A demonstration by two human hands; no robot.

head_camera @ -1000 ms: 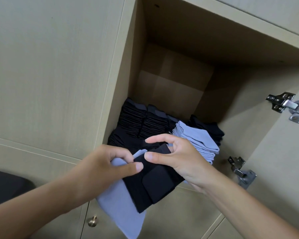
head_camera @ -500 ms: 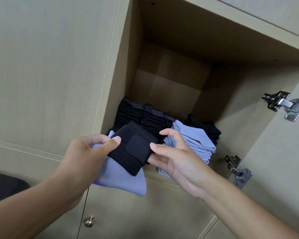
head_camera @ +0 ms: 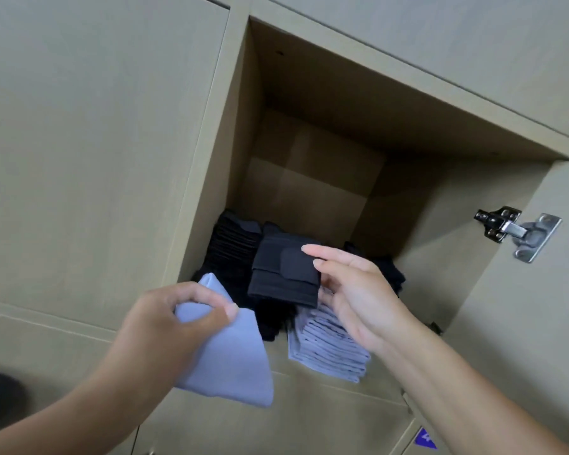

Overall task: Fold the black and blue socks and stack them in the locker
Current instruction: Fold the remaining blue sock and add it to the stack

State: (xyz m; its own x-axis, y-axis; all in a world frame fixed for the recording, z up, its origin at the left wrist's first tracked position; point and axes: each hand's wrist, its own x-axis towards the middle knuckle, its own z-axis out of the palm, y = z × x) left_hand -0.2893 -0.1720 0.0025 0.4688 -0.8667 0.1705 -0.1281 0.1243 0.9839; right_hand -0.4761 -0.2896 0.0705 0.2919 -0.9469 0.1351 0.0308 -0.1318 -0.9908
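Many socks are stacked in the locker [head_camera: 243,133], mid-frame; the right hand [head_camera: 355,293] pinches a folded black sock [head_camera: 284,274] there; the left hand [head_camera: 174,323] grips an unfolded blue sock [head_camera: 230,362], lower left.

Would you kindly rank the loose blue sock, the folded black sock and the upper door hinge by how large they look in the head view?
1. Loose blue sock, though nearest the camera.
2. Folded black sock.
3. Upper door hinge.

Soft, even daylight on the pale panels, deep shadow inside the locker [head_camera: 309,178], slight motion blur and wide-angle bending.
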